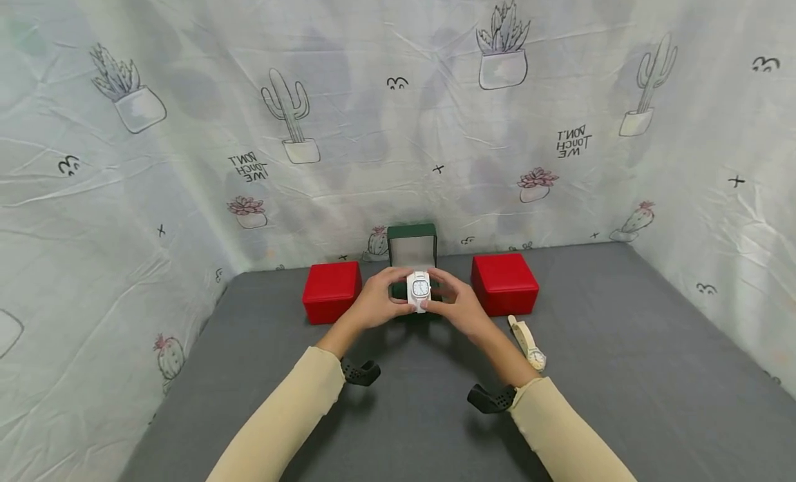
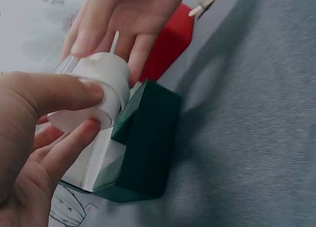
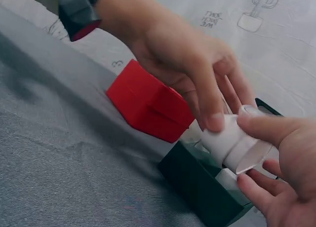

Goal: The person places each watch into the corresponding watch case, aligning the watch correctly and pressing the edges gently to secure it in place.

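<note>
A white watch point(image 1: 421, 288) is held face toward me, its strap wrapped round a white cushion point(image 2: 79, 119). My left hand point(image 1: 376, 304) grips it from the left, thumb and fingers on the strap and cushion. From the right, my right hand point(image 1: 459, 305) pinches the other side, as the right wrist view also shows. Directly behind and below the hands stands an open green watch box point(image 2: 153, 143), its lid point(image 1: 412, 248) raised with a pale lining. Part of the box's inside is hidden by the hands and watch.
Red boxes stand either side of the green one, the left red box point(image 1: 332, 293) and the right red box point(image 1: 504, 284), both closed. A cream-strapped watch point(image 1: 528, 344) lies beside my right forearm on the grey tabletop point(image 1: 622, 371). A printed curtain point(image 1: 373, 123) hangs behind.
</note>
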Tool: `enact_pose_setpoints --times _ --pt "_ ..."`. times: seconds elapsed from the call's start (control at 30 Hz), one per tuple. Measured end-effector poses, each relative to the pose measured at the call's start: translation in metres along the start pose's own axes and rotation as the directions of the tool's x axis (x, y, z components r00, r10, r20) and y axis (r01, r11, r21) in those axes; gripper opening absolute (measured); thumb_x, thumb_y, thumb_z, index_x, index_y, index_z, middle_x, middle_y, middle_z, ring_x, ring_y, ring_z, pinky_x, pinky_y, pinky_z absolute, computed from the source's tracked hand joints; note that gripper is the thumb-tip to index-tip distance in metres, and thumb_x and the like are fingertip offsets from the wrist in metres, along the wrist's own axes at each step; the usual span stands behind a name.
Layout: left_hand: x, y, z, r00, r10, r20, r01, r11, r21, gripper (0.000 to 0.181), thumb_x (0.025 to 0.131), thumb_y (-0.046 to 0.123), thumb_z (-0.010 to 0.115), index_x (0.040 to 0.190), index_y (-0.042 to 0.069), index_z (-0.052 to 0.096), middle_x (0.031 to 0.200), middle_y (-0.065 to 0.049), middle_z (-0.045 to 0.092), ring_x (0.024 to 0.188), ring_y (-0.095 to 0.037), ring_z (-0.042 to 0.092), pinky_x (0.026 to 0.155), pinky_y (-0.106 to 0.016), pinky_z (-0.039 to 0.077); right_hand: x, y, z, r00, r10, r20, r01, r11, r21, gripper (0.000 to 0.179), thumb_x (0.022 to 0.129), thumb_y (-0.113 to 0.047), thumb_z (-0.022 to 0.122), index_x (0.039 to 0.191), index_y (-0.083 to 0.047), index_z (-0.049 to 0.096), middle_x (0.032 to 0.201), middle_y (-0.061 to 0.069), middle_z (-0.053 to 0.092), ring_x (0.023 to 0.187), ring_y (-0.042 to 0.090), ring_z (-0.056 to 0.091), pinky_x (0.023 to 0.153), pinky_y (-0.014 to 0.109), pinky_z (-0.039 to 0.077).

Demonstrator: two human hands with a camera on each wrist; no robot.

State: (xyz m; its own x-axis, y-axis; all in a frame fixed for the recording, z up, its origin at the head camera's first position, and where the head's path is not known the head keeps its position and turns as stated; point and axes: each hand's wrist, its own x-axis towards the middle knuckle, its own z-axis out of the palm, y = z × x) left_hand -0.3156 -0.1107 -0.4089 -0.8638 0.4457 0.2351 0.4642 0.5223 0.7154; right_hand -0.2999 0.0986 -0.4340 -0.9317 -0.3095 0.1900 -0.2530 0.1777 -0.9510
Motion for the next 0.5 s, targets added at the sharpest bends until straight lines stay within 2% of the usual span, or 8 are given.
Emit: enact_pose_setpoints --times 0.1,0.23,0.4,0.5 --pt "0.009 -0.003 -0.001 0.998 -0.056 -0.016 0.057 0.997 0.059 0.064 0.08 0.014 0.079 0.138 0.008 0.052 0.141 -0.012 0.05 0.122 -0.032 0.056 0.097 -0.048 0.05 0.003 0.002 0.0 0.998 -0.027 -0.05 0.023 0.996 -0.081 0.062 0.087 -0.011 0.07 0.144 -0.009 0.045 0.148 0.014 0.046 0.132 0.036 0.049 0.1 0.049 0.048" --pt "0.018 -0.009 0.001 0.992 -0.126 0.023 0.123 0.986 0.113 0.063 0.081 0.015 0.078 0.139 0.01 0.052 0.142 -0.011 0.05 0.123 -0.03 0.055 0.099 -0.046 0.049 0.006 0.007 0.002 0.992 -0.023 -0.128 -0.006 0.975 -0.221 0.054 0.086 -0.011 0.071 0.137 -0.007 0.052 0.144 0.016 0.05 0.132 0.036 0.049 0.102 0.048 0.046" --pt "0.026 -0.015 0.004 0.984 -0.147 0.096 0.127 0.974 0.187 0.063 0.082 0.017 0.076 0.139 0.008 0.051 0.142 -0.012 0.051 0.124 -0.03 0.055 0.099 -0.043 0.05 0.008 0.015 0.005 0.988 0.005 -0.152 -0.051 0.952 -0.302 0.047 0.089 -0.011 0.067 0.134 -0.007 0.056 0.147 0.018 0.046 0.134 0.037 0.046 0.102 0.048 0.046" --pt "0.029 -0.016 0.005 0.978 -0.163 0.127 0.129 0.962 0.243 0.062 0.083 0.02 0.076 0.139 0.007 0.052 0.143 -0.012 0.051 0.128 -0.03 0.052 0.104 -0.045 0.046 0.008 0.017 0.008 0.987 0.017 -0.16 -0.07 0.94 -0.333 0.043 0.091 -0.015 0.065 0.132 -0.006 0.059 0.149 0.018 0.044 0.137 0.038 0.042 0.107 0.052 0.041"
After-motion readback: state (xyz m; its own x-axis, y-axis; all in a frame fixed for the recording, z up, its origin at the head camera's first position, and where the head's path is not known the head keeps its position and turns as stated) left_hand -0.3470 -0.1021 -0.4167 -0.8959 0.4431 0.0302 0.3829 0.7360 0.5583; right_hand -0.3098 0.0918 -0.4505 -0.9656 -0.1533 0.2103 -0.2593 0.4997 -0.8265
